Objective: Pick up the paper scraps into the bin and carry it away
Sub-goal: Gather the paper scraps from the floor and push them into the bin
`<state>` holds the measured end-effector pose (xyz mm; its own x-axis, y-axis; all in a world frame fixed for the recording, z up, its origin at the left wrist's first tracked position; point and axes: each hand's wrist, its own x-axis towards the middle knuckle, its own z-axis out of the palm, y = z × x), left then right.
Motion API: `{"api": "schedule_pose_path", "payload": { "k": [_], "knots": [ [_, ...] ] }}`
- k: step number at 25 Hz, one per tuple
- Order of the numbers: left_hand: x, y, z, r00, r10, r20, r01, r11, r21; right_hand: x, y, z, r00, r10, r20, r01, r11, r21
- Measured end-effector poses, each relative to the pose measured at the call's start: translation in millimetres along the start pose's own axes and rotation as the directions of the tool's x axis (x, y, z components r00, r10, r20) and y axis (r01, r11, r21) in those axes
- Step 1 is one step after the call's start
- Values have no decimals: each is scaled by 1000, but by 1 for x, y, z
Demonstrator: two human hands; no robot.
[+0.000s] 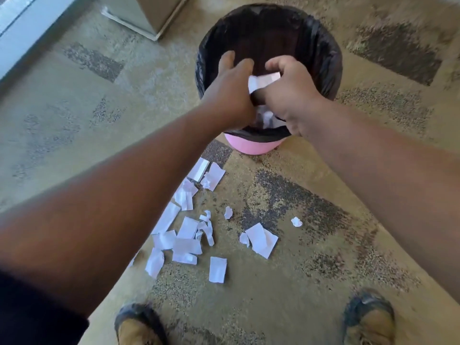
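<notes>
A pink bin (pixel 252 146) lined with a black bag (pixel 321 58) stands on the carpet ahead of me. Both my hands are over its opening. My right hand (pixel 286 95) grips a bunch of white paper scraps (pixel 261 82) above the bin. My left hand (pixel 231 90) is beside it with its fingers stretched out over the bag, touching the same scraps at the thumb side. A few scraps show inside the bin (pixel 267 119). Several torn white scraps (pixel 186 235) lie scattered on the floor between the bin and my feet.
A grey cabinet base (pixel 139 13) stands at the back left, and a pale wall panel (pixel 22 31) runs along the left edge. My two tan shoes (pixel 368 322) are at the bottom of the view. The floor is patterned beige carpet.
</notes>
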<state>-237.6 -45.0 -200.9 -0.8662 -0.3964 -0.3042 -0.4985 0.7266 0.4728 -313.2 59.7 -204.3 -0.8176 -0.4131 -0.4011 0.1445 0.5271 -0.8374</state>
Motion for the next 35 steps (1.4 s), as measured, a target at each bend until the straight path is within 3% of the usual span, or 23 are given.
{"api": "schedule_pose_path", "payload": {
  "k": [3,5,8,10,11,13,15,16,18,20,22,27,31,35],
  "knots": [
    [-14,2,-1,994,105,-29,-104,994,24,-5,1,-5,988,-150,29,152,954,-258],
    [-26,0,5,970,178,-167,-176,984,28,-19,7,-7,942,-335,6,314,879,-358],
    [-61,-14,27,840,300,-453,-302,951,70,-59,24,-8,740,-663,-115,601,728,-329],
    [-93,-24,54,781,343,-522,-362,929,68,-87,45,-8,633,-757,-160,682,644,-347],
    [-108,-27,70,782,357,-511,-382,922,60,-100,59,-8,629,-758,-174,684,646,-338],
    [-131,-40,109,842,352,-408,-373,927,30,-119,96,-3,702,-691,-173,630,716,-300],
    [-146,-58,150,945,266,-189,-267,964,21,-128,143,3,827,-544,-146,488,821,-295],
    [-151,-68,168,985,169,-41,-168,986,22,-127,169,5,895,-427,-128,372,874,-312],
    [-157,-88,197,972,-66,227,56,997,48,-121,214,7,995,-68,-69,36,919,-392],
    [-159,-104,220,909,-208,361,197,978,68,-117,247,6,936,352,-9,-317,833,-453],
    [-160,-111,238,883,-245,399,255,967,29,-118,269,8,825,564,27,-496,747,-442],
    [-177,-100,267,844,-322,428,437,877,-200,-136,291,30,801,599,14,-521,708,-476],
    [-192,-83,282,863,-340,373,462,831,-311,-157,295,62,782,618,83,-576,767,-281],
    [-196,-73,290,797,-451,402,599,674,-432,-171,301,84,820,572,34,-550,802,-233]
  ]
}}
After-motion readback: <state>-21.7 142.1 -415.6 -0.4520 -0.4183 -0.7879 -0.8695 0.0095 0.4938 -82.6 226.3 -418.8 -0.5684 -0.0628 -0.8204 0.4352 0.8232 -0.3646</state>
